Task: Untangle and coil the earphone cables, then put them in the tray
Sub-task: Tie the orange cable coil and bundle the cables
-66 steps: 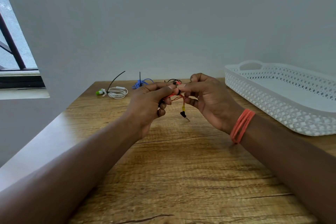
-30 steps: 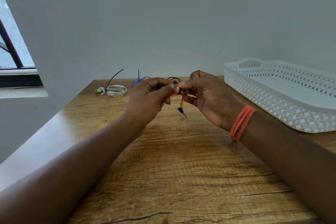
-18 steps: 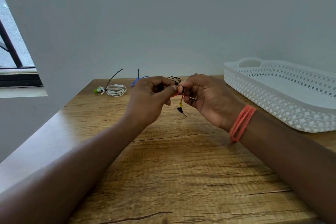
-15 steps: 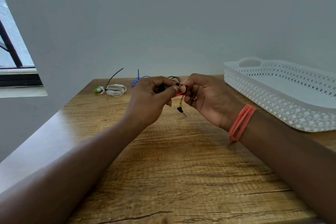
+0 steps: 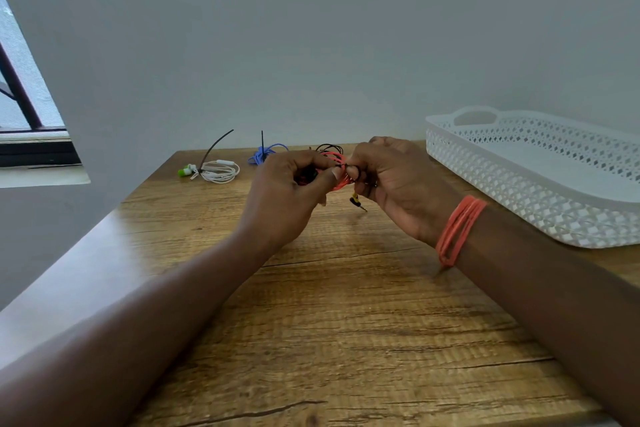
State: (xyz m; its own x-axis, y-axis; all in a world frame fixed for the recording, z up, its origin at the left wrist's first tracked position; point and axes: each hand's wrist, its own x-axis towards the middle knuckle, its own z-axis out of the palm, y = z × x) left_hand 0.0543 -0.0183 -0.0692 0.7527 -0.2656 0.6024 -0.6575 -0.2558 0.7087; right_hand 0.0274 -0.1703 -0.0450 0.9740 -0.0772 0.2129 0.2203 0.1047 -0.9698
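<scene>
I'm seeing the left hand [image 5: 287, 191] and right hand [image 5: 394, 177] pinching the coiled thin orange earphone cable [image 5: 337, 172] between both grips, its plug dangling at five o'clock.

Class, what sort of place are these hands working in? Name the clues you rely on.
Probably an ordinary indoor room, perhaps a home, though that is uncertain. Clues: a wood-grain table pushed against a plain grey wall, a window at the left, and a white plastic tray.

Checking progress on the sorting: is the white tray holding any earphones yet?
Empty as far as visible: the tray's floor shows bare white, though its right end is cut off.
</scene>
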